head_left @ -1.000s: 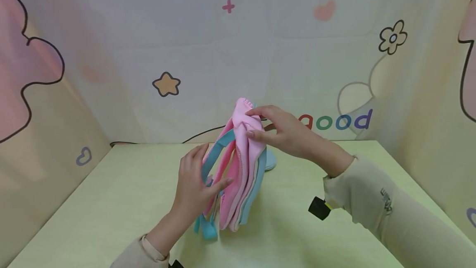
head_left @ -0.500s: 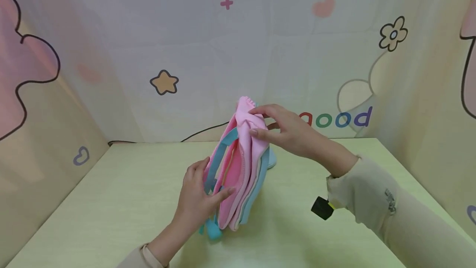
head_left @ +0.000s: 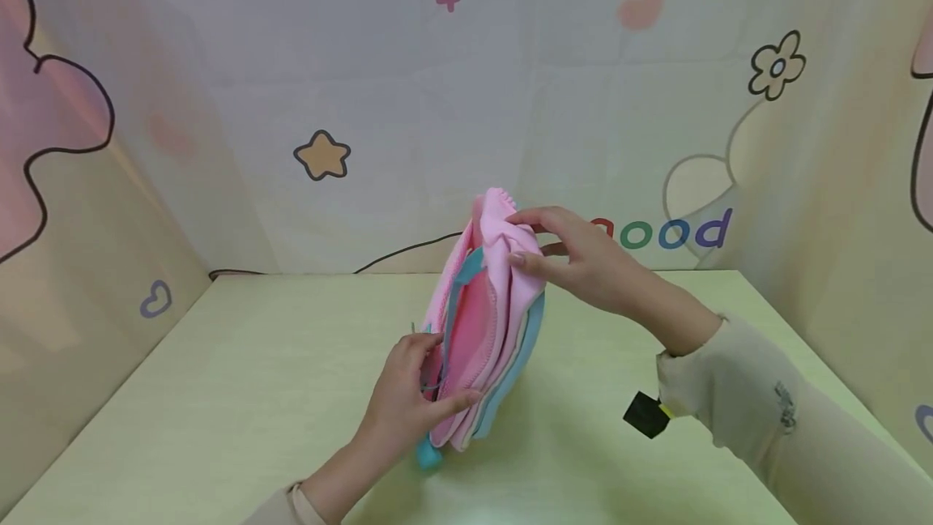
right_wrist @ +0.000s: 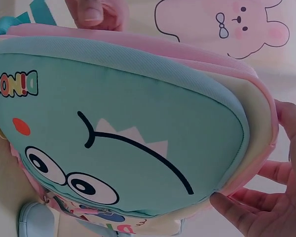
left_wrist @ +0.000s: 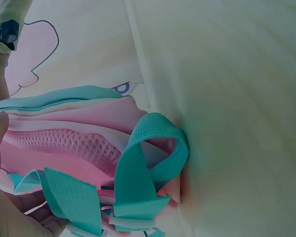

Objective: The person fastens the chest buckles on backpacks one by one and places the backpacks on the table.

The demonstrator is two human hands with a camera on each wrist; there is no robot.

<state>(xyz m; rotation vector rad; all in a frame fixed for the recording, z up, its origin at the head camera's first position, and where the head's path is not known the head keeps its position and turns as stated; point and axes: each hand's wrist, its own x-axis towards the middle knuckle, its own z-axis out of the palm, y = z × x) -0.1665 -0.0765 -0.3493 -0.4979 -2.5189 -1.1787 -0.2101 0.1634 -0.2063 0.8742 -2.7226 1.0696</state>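
A child's pink and teal backpack [head_left: 503,322] is held tilted on edge above the table. Its front panel, with a cartoon dinosaur face [right_wrist: 118,148], shows upside down in the right wrist view. My right hand [head_left: 583,262] pinches the upper pink end between thumb and fingers. Lower on the strap side, my left hand [head_left: 408,387] grips the backpack, thumb on the pink side and fingers at the back. Teal shoulder straps [left_wrist: 143,163] with buckles hang beside the left fingers. Mesh [left_wrist: 69,143] covers a side pocket. What the left fingertips touch is partly hidden.
The pale green table [head_left: 291,347] lies beneath. A printed cloth backdrop [head_left: 408,104] rises behind it and at both sides. In the right wrist view, a light blue rounded object [right_wrist: 37,219] lies near the backpack's lower edge.
The backpack has shifted slightly right with both hands. My left hand has slid lower and to the right, its thumb now against the side. The right hand keeps its pinch.
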